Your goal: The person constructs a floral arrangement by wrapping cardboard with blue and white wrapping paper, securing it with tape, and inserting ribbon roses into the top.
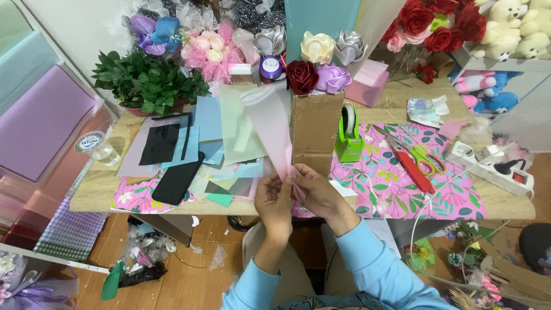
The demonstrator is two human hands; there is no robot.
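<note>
1. Two hands are working on one thing. I am pinching the bottom of a pink see-through paper strip with my left hand and my right hand. My fingers are pressed together on it, just in front of the table edge.
2. I am holding the strip up, so its top is leaning near the brown cardboard box with the ribbon roses. I think it could bump the box and bend.
3. I am squeezing thin paper. If I pull too hard, it could tear or wrinkle.
4. I am sitting close to the loose paper sheets. A bump could push them to the floor.
5. I am keeping away from the red scissors, which are well apart. Reaching without looking could poke me.
</note>
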